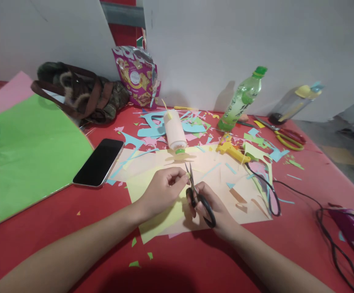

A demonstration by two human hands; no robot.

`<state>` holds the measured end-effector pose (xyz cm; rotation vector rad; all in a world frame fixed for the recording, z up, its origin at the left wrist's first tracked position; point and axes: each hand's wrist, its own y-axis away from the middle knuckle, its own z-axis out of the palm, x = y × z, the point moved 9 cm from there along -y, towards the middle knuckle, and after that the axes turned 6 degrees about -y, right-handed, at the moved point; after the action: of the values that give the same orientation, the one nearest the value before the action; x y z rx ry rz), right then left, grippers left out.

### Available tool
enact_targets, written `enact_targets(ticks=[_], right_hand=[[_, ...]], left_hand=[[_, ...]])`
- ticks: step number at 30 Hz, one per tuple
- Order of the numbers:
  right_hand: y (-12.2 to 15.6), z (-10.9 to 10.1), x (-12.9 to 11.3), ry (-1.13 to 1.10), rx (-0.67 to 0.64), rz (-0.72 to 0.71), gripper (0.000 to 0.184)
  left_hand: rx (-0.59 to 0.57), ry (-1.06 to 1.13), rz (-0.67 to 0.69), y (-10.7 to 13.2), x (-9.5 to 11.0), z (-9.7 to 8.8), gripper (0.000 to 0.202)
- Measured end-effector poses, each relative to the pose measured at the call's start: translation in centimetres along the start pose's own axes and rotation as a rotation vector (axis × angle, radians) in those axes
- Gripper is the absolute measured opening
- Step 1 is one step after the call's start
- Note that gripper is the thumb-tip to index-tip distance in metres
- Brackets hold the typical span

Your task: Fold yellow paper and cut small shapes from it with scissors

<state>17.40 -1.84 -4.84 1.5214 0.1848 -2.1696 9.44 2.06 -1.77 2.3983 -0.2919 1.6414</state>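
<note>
My right hand (pixel 215 207) grips black-handled scissors (pixel 199 199), fingers through the loops, blades pointing up and away. My left hand (pixel 163 189) is closed in a pinch on a tiny green paper scrap (pixel 188 176) held right at the blades. Both hands hover over yellow and peach paper sheets (pixel 152 191) lying on the red table (pixel 195 260).
An upside-down glue bottle (pixel 174 131), a yellow glue gun (pixel 231 149) with a black cord, a green drink bottle (pixel 242 99), red-and-yellow scissors (pixel 286 136), a black phone (pixel 99 162), a large green sheet (pixel 30 152), a brown bag (pixel 79 91), a snack packet (pixel 137 76), a purple power strip (pixel 352 230) and paper scraps surround them.
</note>
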Motion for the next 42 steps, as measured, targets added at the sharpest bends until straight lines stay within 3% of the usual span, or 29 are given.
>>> enact_targets(ticks=[15, 42], right_hand=[[0.1, -0.1, 0.3, -0.008, -0.004, 0.017, 0.037], [0.0, -0.2, 1.8, -0.071, -0.044, 0.133, 0.038]], left_hand=[[-0.04, -0.021, 0.044, -0.3, 0.2, -0.2, 0.018], [-0.353, -0.313, -0.026, -0.9, -0.4, -0.8, 0.019]])
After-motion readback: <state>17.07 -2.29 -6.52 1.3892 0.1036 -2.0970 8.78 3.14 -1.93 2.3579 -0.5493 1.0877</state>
